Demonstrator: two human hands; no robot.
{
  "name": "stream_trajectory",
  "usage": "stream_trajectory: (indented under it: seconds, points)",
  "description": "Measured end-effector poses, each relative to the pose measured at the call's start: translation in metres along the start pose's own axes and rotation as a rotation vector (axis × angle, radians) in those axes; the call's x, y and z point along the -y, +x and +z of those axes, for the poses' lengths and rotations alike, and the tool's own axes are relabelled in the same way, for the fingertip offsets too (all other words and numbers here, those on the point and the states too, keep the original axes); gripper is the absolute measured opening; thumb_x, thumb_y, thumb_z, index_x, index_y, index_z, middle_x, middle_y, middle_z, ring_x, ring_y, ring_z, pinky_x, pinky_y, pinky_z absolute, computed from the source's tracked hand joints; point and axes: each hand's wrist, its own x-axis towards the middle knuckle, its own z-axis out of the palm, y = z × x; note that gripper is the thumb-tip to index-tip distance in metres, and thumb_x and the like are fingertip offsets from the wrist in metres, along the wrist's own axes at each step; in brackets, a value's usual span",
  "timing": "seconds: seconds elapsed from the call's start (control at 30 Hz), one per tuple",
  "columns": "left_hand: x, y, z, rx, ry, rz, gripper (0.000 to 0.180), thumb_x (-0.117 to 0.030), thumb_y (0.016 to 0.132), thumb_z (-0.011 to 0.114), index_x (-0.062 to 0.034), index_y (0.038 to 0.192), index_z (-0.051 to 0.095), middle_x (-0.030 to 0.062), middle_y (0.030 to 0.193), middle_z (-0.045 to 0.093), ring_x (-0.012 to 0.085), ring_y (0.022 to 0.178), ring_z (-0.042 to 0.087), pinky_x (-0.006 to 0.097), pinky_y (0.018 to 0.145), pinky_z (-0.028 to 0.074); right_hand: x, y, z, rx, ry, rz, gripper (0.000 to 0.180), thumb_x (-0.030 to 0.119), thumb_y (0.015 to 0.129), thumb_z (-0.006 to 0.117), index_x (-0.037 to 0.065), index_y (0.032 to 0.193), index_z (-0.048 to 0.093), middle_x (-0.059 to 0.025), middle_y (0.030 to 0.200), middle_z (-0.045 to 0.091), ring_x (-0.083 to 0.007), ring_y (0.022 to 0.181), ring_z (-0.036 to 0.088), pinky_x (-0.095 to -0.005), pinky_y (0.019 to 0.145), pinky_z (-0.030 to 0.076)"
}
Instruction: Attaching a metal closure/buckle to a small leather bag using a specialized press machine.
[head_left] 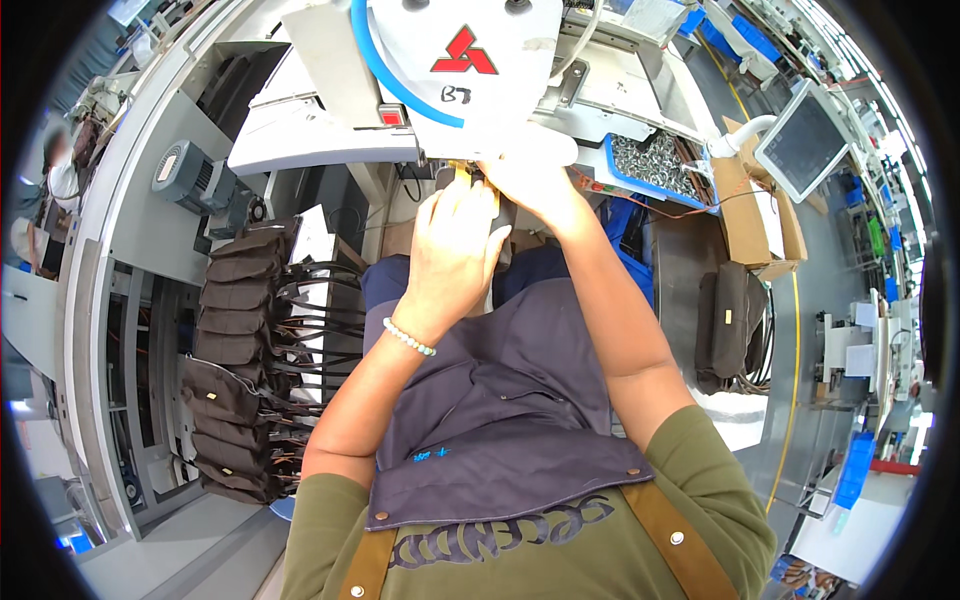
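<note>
My left hand [455, 240] lies with its fingers stretched forward under the head of a white sewing machine [500, 90], its thumb apart. Its fingertips touch or cover a small dark piece [507, 215] that shows only in part. Beside it, my right hand [525, 185] reaches in at the machine's lower edge, and its fingertips are mostly hidden there. Small yellow and metal parts show between the two hands, too small to make out. A beaded bracelet [408, 337] circles my left wrist.
Dark fabric bundles [235, 370] with black straps hang at my left, near a grey motor [190, 178]. On the right are a blue tray [655, 165] of metal rings, a cardboard box [755, 220], a screen [805, 140] and another dark bundle [732, 325].
</note>
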Motion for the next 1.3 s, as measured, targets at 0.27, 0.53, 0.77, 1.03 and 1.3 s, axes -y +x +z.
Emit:
stream_trajectory:
  seconds: [0.27, 0.53, 0.77, 1.03, 1.3]
  points:
    - [0.002, -0.006, 0.003, -0.018, -0.065, -0.039, 0.049, -0.017, 0.087, 0.071, 0.0042, 0.129, 0.057, 0.0208, 0.125, 0.061, 0.0364, 0.119, 0.055, 0.045, 0.100, 0.043, 0.023, -0.015, 0.003, -0.103, 0.243, 0.334, 0.017, 0.014, 0.089, 0.063, 0.007, 0.097, 0.076, -0.0101, 0.087, 0.074, -0.0230, 0.073, 0.070, -0.0317, 0.066, 0.054]
    - [0.004, -0.011, 0.008, -0.037, -0.078, -0.048, 0.050, -0.017, 0.086, 0.072, 0.0023, 0.130, 0.057, 0.0188, 0.124, 0.062, 0.0359, 0.120, 0.055, 0.045, 0.100, 0.042, 0.010, -0.017, 0.033, -0.303, 0.137, 0.298, 0.020, 0.012, 0.093, 0.060, -0.003, 0.089, 0.072, -0.0142, 0.074, 0.071, -0.0165, 0.056, 0.064, -0.0326, 0.053, 0.049]
    - [0.007, -0.013, 0.008, 0.004, -0.120, -0.062, 0.055, -0.023, 0.085, 0.073, 0.0048, 0.130, 0.056, 0.0192, 0.130, 0.059, 0.0348, 0.127, 0.051, 0.048, 0.106, 0.038, 0.023, -0.041, 0.036, -0.461, 0.438, 0.466, 0.017, 0.012, 0.093, 0.067, -0.004, 0.088, 0.068, -0.0112, 0.069, 0.068, -0.0102, 0.058, 0.059, -0.0293, 0.052, 0.046]
    - [0.007, -0.008, -0.009, 0.042, -0.158, -0.064, 0.047, -0.015, 0.083, 0.074, 0.0015, 0.126, 0.060, 0.0196, 0.126, 0.062, 0.0353, 0.123, 0.055, 0.045, 0.103, 0.043, 0.017, -0.044, 0.028, -0.404, 0.217, 0.346, 0.010, 0.009, 0.088, 0.071, -0.001, 0.089, 0.070, -0.0136, 0.079, 0.071, -0.0234, 0.065, 0.066, -0.0359, 0.061, 0.051]
    - [0.011, -0.012, -0.008, -0.100, -0.180, -0.066, 0.040, -0.005, 0.085, 0.069, 0.0013, 0.124, 0.061, 0.0197, 0.126, 0.062, 0.0359, 0.121, 0.057, 0.044, 0.103, 0.045, 0.033, -0.051, 0.003, -0.216, -0.202, -0.066, 0.009, 0.007, 0.084, 0.070, 0.005, 0.092, 0.073, -0.0095, 0.086, 0.071, -0.0277, 0.077, 0.064, -0.0372, 0.072, 0.050]
